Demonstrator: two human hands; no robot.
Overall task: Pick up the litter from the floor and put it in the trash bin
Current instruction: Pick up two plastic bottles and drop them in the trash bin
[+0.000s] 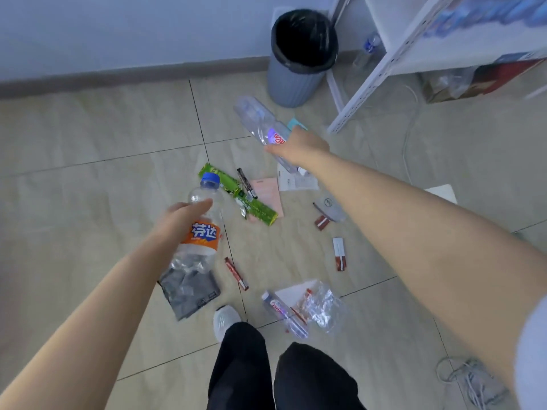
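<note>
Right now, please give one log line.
left hand: holds orange bottle | right hand: holds clear bottle | bin: ahead

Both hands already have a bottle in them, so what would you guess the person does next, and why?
Probably carry the right hand forward and drop its clear bottle into the trash bin. That bottle already points toward the bin's open, black-lined mouth, while the left hand holds the orange-labelled bottle farther back.

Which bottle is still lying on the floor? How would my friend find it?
Start at the person's white shoe at the bottom. Just to its right, a small clear bottle lies on the tiles beside crumpled clear plastic. Unlike the other two bottles, no hand holds it, and its label is purple.
</note>
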